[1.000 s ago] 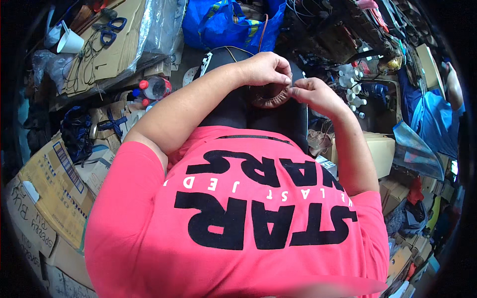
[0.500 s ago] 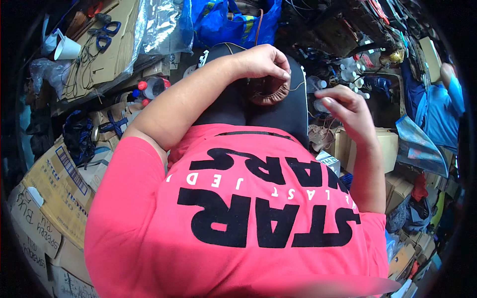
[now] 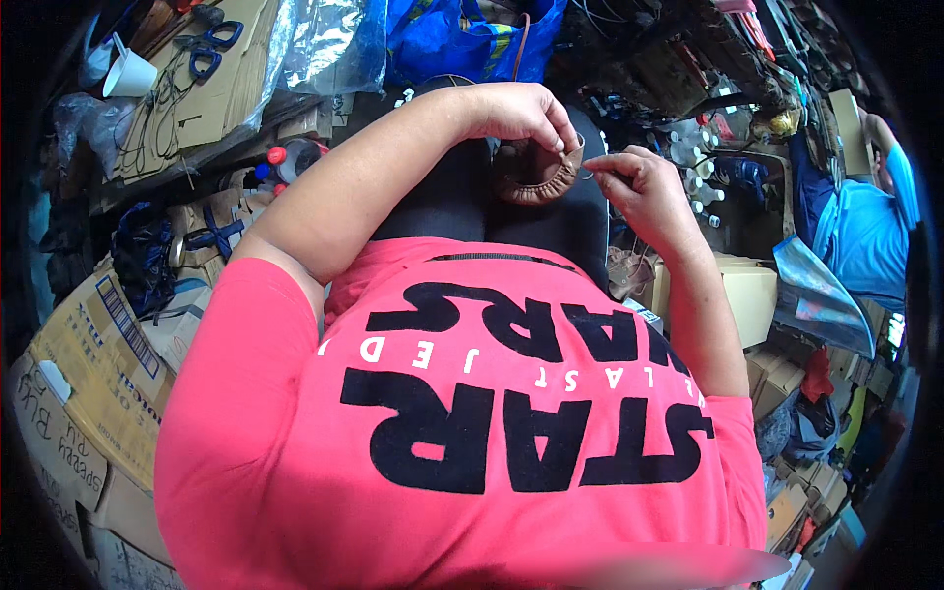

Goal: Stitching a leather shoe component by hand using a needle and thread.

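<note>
Your left hand (image 3: 526,113) is curled over the top of the small brown leather piece (image 3: 536,175), fingers pinching its upper rim, and the piece sits over your dark-clad lap, just above the neckline of your pink shirt (image 3: 472,423). Your right hand (image 3: 639,187) is just to the right of the leather piece, not touching it, thumb and forefinger pressed together on something too fine to make out; it may be a thread or needle, I cannot tell. So the leather piece lies between your two hands, held by the left, close beside the right. Up and left of the leather piece, blue-handled scissors (image 3: 211,54) lie on flattened cardboard (image 3: 187,98), with a white paper cup (image 3: 128,74) beside them. Straight above the piece there's a blue bag (image 3: 462,39). Far right of it, another person in a blue top (image 3: 870,231).
</note>
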